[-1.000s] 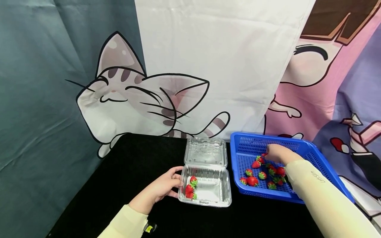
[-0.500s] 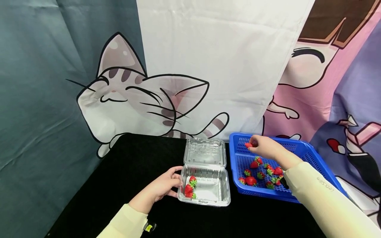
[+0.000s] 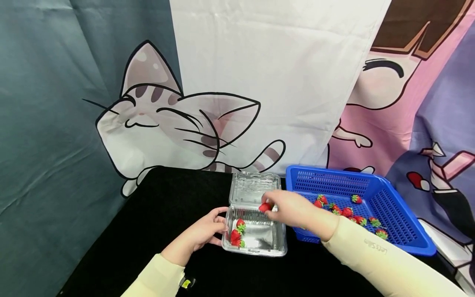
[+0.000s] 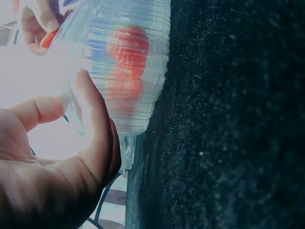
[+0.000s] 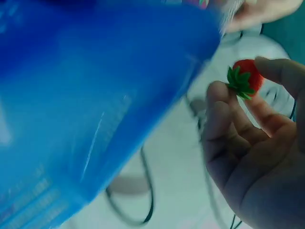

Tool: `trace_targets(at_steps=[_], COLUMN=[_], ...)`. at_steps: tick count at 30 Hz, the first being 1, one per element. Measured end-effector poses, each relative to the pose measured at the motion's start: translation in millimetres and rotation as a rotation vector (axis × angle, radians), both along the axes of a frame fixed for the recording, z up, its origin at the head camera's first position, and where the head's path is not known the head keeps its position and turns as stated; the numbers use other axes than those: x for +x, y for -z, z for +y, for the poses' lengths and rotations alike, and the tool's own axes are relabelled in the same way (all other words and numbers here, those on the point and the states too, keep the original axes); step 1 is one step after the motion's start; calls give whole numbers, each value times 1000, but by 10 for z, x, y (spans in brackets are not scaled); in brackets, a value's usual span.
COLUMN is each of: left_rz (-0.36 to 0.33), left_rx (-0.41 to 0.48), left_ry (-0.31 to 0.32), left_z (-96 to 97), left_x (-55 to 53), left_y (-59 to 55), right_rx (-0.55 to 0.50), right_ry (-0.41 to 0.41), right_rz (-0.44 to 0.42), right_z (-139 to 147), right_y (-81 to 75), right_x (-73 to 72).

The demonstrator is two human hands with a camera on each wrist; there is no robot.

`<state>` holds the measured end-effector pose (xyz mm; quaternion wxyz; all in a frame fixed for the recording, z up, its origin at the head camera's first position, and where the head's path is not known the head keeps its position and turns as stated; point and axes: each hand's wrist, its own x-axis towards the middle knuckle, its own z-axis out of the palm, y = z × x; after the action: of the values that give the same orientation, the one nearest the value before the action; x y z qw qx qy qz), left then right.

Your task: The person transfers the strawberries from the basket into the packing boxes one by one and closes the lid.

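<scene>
Right hand (image 3: 289,208) shifted left since half a second ago: then over the basket (image 3: 402,220), now over the back right of the clear box (image 3: 259,238). Strawberry (image 3: 265,207) held in both frames, pinched between thumb and bent fingertips, clear of the box floor; right wrist view shows its green cap (image 5: 240,81). Left hand (image 3: 202,233) unmoved: thumb and curled fingers grip the box's left wall, the other fingers loosely spread.

Box: same spot on the black cloth (image 3: 178,198), lid (image 3: 252,190) laid open behind it. Inside, a short row of red fruit (image 3: 235,236) along the left wall, unchanged; the front ones overlap, count uncertain. Rest of the floor bare where visible.

Basket: blue, slotted, just right of the box. Loose berries (image 3: 347,212) scattered over its floor, mostly toward the middle. Those at its right, hidden earlier by the forearm, now show; those at front left are now mostly behind hand and wrist.
</scene>
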<state>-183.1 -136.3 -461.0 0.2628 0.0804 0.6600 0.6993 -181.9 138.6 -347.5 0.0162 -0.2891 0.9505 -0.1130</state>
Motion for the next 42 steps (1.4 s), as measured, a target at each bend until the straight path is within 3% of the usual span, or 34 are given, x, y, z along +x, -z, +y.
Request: trace_targets(at_steps=[6, 13, 22, 30, 42], left_rz=[2, -3, 4, 11, 15], left_rx=[-3, -6, -3, 1, -7], left_ry=[0, 0, 8, 10, 1], left_z=[9, 15, 32, 29, 11], left_x=[-5, -17, 9, 25, 15], left_y=[-7, -31, -27, -39, -12], right_rx=[137, 247, 302, 270, 176], right_ry=[-159, -198, -164, -134, -72], right_rz=[-22, -116, -215, -299, -253], right_z=[-274, -390, -451, -450, -452], right_y=[203, 327, 429, 479, 429], right_x=[168, 233, 229, 203, 199])
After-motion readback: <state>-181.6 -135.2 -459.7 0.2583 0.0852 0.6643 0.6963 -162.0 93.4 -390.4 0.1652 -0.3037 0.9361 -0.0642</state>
